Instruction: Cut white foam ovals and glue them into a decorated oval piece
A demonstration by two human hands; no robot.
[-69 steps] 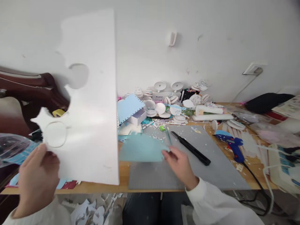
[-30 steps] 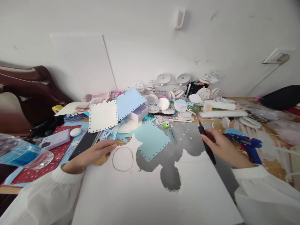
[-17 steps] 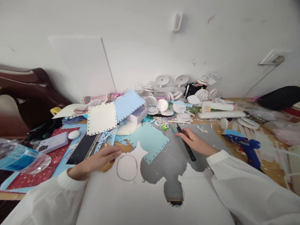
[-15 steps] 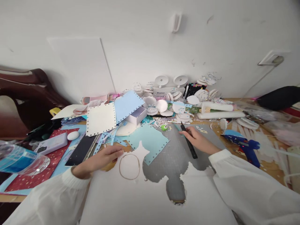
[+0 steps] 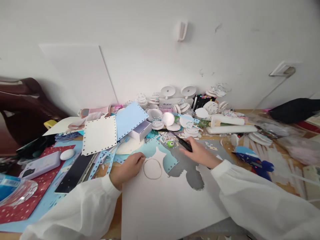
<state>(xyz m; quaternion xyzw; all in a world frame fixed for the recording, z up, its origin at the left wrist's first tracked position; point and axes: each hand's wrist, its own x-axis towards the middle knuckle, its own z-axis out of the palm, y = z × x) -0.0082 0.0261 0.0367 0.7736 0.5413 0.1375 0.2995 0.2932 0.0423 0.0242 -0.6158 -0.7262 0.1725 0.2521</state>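
Observation:
A large white foam board (image 5: 165, 203) lies flat on the grey cutting mat (image 5: 215, 146), its far edge cut into ragged shapes, with a pencilled circle (image 5: 152, 168) near that edge. My left hand (image 5: 128, 168) rests on the board's left edge beside the circle, fingers curled and pressing down. My right hand (image 5: 200, 154) is closed round a black craft knife (image 5: 182, 141), whose tip points away to the upper left, just beyond the board's cut edge. A light blue punched card (image 5: 150, 150) lies partly under the board.
Paper scraps, punched white and blue cards (image 5: 100, 135), white discs (image 5: 168, 119) and markers crowd the back of the desk. A blue glue gun (image 5: 252, 160) lies at the right. A phone (image 5: 41, 164) and a white oval object lie at the left. Another white board (image 5: 80, 76) leans on the wall.
The board came down from upright in my left hand to flat on the mat. My right hand took up the knife and moved left toward the circle; my left hand shifted to the board's edge.

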